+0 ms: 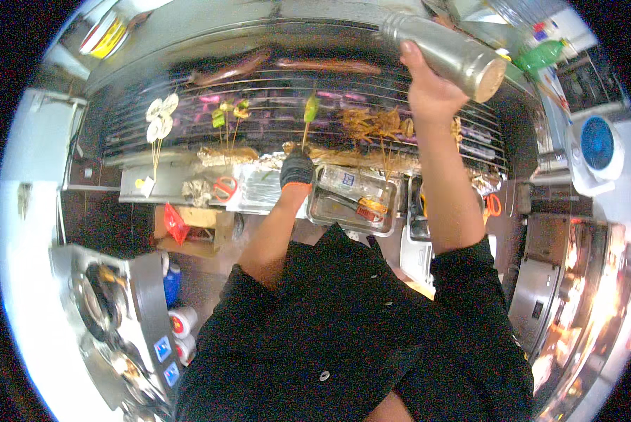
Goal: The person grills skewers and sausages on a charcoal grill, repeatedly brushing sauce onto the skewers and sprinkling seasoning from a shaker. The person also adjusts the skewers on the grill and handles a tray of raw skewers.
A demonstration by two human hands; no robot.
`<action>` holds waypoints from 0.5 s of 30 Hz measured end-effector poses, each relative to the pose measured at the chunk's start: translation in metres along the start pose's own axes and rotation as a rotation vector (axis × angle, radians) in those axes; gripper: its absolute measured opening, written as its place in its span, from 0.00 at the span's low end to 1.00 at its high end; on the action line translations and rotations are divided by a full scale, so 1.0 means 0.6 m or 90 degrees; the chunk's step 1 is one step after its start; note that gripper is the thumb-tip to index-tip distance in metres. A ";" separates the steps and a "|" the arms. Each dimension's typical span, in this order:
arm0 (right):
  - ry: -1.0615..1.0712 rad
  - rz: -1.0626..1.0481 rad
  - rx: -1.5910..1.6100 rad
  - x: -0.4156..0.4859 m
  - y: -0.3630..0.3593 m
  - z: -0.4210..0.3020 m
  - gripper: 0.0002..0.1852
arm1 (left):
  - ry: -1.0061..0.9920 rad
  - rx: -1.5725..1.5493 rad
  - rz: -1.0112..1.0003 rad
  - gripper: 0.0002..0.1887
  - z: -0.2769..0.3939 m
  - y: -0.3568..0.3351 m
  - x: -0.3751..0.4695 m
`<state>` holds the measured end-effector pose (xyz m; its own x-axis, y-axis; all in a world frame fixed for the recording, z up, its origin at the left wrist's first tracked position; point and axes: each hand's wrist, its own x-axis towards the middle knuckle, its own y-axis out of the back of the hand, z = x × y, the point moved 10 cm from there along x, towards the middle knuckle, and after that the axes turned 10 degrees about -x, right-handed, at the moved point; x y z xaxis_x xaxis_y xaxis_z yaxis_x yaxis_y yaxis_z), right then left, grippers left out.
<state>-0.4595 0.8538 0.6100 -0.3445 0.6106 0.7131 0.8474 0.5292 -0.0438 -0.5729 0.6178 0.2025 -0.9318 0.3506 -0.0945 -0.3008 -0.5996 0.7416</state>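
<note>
My left hand [297, 168], in a dark knit glove with an orange cuff, grips the stick end of a skewer with a green vegetable [311, 108] over the grill grate [283, 95]. Raised at the upper right, my bare right hand [435, 92] holds a metal shaker canister [447, 50]. The canister is tilted, its base toward me; its far end is blurred. Along the grate lie white round slices on skewers [161, 113], skewers with green pieces [225, 113] and brown skewered food [370, 124]. Foil [270, 158] lines the grill's front edge.
In front of the grill is a metal tray [315, 224] holding a clear bottle [341, 179] and a brush [368, 208]. Orange-handled scissors [224, 189] and a crumpled cloth [196, 191] lie to its left. A green bottle [542, 55] and a blue-and-white fan [599, 143] stand at right.
</note>
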 end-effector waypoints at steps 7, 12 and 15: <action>0.173 -0.091 -0.017 -0.007 -0.087 -0.030 0.30 | -0.061 0.266 -0.160 0.22 0.035 -0.065 0.001; 0.186 -0.131 -0.062 0.000 -0.059 0.006 0.35 | 0.317 -0.684 -0.052 0.09 -0.059 -0.093 -0.011; 0.137 -0.130 -0.030 0.005 -0.009 0.036 0.37 | 0.446 -0.995 -0.038 0.09 -0.066 -0.125 -0.046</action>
<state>-0.4738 0.8655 0.5975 -0.4202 0.3529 0.8360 0.7892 0.5968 0.1447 -0.5325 0.6246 0.1231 -0.6892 0.2944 -0.6620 0.1627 -0.8275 -0.5374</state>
